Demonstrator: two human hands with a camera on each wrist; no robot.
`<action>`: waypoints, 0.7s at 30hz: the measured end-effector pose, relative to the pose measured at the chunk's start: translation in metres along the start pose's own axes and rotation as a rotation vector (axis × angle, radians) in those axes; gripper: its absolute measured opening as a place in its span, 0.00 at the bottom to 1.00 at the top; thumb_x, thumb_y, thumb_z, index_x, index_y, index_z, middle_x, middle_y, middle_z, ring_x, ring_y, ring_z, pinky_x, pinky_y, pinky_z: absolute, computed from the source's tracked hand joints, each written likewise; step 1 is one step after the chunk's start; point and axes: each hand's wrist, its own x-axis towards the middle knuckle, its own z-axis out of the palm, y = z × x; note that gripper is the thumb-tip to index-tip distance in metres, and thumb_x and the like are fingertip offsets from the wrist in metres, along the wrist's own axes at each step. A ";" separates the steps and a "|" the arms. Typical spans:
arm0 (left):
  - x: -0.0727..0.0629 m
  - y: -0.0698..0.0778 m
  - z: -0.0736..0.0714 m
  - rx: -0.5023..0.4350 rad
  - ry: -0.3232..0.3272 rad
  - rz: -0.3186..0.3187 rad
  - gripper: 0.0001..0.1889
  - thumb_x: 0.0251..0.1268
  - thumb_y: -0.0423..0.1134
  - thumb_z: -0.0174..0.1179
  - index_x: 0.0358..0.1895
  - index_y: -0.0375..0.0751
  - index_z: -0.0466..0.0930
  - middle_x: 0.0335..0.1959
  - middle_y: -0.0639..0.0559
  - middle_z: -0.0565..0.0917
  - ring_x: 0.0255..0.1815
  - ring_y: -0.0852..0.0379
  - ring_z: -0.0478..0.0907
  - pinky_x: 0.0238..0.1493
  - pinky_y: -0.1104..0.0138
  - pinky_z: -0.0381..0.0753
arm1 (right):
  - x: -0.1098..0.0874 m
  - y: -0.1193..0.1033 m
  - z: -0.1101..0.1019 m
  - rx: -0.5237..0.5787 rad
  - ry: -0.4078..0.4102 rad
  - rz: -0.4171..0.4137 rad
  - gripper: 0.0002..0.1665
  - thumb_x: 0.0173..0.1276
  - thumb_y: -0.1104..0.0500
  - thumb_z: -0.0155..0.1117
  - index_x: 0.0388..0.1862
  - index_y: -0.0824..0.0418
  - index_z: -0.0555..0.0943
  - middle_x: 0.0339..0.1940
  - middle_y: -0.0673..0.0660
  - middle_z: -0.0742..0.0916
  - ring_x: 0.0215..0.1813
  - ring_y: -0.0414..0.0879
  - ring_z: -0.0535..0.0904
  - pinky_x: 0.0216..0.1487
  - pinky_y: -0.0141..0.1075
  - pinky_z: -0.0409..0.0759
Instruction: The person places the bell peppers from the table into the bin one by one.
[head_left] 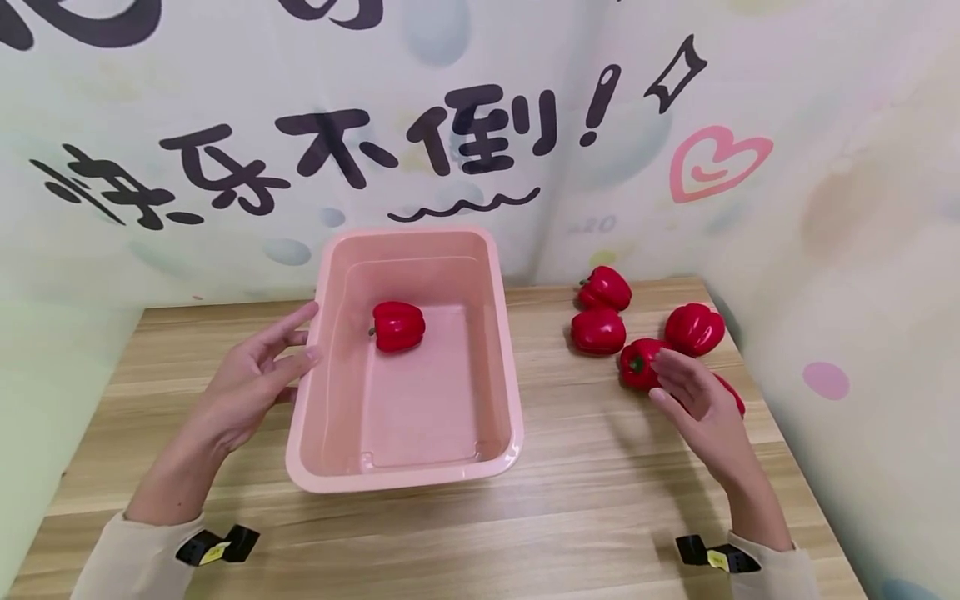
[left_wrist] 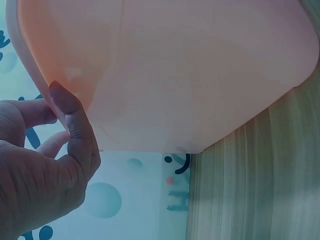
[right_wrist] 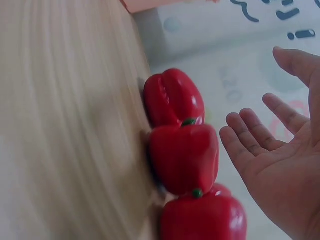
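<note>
A pink plastic basin (head_left: 420, 479) stands in the middle of the wooden table, with one red bell pepper (head_left: 399, 327) lying inside it. My left hand (head_left: 251, 383) holds the basin's left rim, thumb over the edge and other fingers against the outer wall; the left wrist view has the hand (left_wrist: 60, 155) at that rim from below. Over the bell peppers on the right hovers my right hand (head_left: 705, 408), fingers spread loosely with nothing in them. It overlaps the nearest red bell pepper (head_left: 637, 364); the right wrist view shows a gap between palm (right_wrist: 280, 175) and peppers (right_wrist: 185, 157).
Further red bell peppers lie grouped at the table's right rear, among them one at the back (head_left: 606, 288), one before it (head_left: 597, 332) and one at the right (head_left: 695, 329). Behind the table (head_left: 570, 500) hangs a printed cloth (head_left: 570, 192) with large black characters.
</note>
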 end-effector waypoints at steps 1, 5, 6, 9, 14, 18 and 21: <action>0.000 0.000 0.000 0.001 0.000 -0.001 0.38 0.79 0.32 0.60 0.86 0.41 0.53 0.54 0.54 0.77 0.43 0.64 0.87 0.36 0.65 0.92 | -0.002 0.003 -0.001 0.011 0.008 0.009 0.34 0.75 0.67 0.66 0.78 0.65 0.69 0.71 0.54 0.81 0.68 0.31 0.79 0.65 0.15 0.76; 0.001 0.001 0.000 0.004 -0.003 -0.005 0.39 0.79 0.32 0.60 0.86 0.42 0.53 0.55 0.54 0.77 0.43 0.64 0.87 0.36 0.65 0.92 | -0.010 0.013 -0.002 0.038 0.025 0.022 0.34 0.75 0.69 0.65 0.78 0.67 0.69 0.69 0.50 0.81 0.67 0.31 0.79 0.64 0.15 0.77; 0.001 0.001 0.000 0.005 -0.003 -0.006 0.39 0.79 0.32 0.60 0.86 0.42 0.53 0.55 0.54 0.77 0.43 0.64 0.87 0.36 0.65 0.92 | -0.012 0.016 -0.002 0.036 0.026 0.023 0.34 0.75 0.69 0.65 0.78 0.67 0.68 0.69 0.49 0.81 0.67 0.31 0.79 0.64 0.15 0.77; 0.001 0.001 0.000 0.005 -0.006 -0.002 0.39 0.79 0.32 0.60 0.86 0.42 0.52 0.55 0.54 0.77 0.43 0.64 0.87 0.36 0.65 0.92 | -0.017 0.021 -0.003 0.024 0.025 0.023 0.34 0.76 0.69 0.65 0.78 0.68 0.68 0.68 0.45 0.82 0.66 0.31 0.80 0.63 0.14 0.77; 0.002 0.000 0.000 0.007 -0.013 0.007 0.39 0.79 0.32 0.59 0.86 0.42 0.52 0.56 0.54 0.76 0.43 0.64 0.87 0.36 0.65 0.92 | -0.026 0.027 -0.005 0.063 0.028 0.018 0.33 0.75 0.71 0.64 0.77 0.70 0.69 0.67 0.47 0.82 0.65 0.32 0.81 0.63 0.15 0.77; 0.002 0.000 0.000 0.004 -0.015 0.005 0.39 0.79 0.32 0.59 0.87 0.42 0.52 0.56 0.53 0.76 0.44 0.63 0.88 0.37 0.64 0.93 | -0.032 0.030 -0.006 0.126 0.033 0.015 0.32 0.75 0.73 0.63 0.76 0.73 0.68 0.65 0.43 0.83 0.65 0.32 0.82 0.64 0.16 0.78; 0.001 -0.001 0.000 0.001 -0.013 0.005 0.39 0.79 0.32 0.59 0.87 0.42 0.52 0.56 0.53 0.76 0.44 0.63 0.88 0.37 0.64 0.93 | -0.037 0.031 -0.008 0.143 0.030 0.014 0.32 0.74 0.74 0.63 0.75 0.74 0.68 0.65 0.40 0.84 0.66 0.32 0.82 0.64 0.16 0.78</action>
